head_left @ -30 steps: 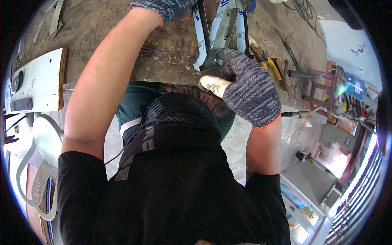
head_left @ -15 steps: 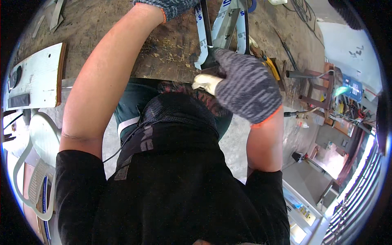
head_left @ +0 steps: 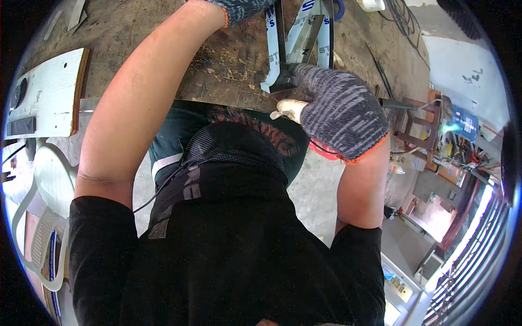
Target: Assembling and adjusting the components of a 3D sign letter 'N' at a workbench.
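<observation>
Both my hands wear grey and black knit gloves with orange cuffs. My left hand (head_left: 244, 11) reaches to the upper edge, where its fingers are out of sight beside a metal frame (head_left: 304, 41). The frame has slanting metal strips, partly covered in white and blue film. My right hand (head_left: 348, 111) is at its near end, with curled fingers by a dark part (head_left: 284, 81). The thumb side ends in a pale tip (head_left: 288, 110), either bare thumb or a worn glove end. What the right fingers hold is hidden. Below that wrist shows a red thing (head_left: 324, 150).
The worn wooden table (head_left: 223, 76) ends just before my lap. At left stands a white board (head_left: 46, 98) with a pale plastic chair (head_left: 51, 174) below it. A dark rod (head_left: 383, 79) and coiled cable (head_left: 402, 22) lie at right, near a brown wooden stand (head_left: 416, 125).
My right hand has shifted right and slightly nearer, covering the yellow-handled tool seen before. The red thing under its wrist has come into view. My left hand stays near the upper edge.
</observation>
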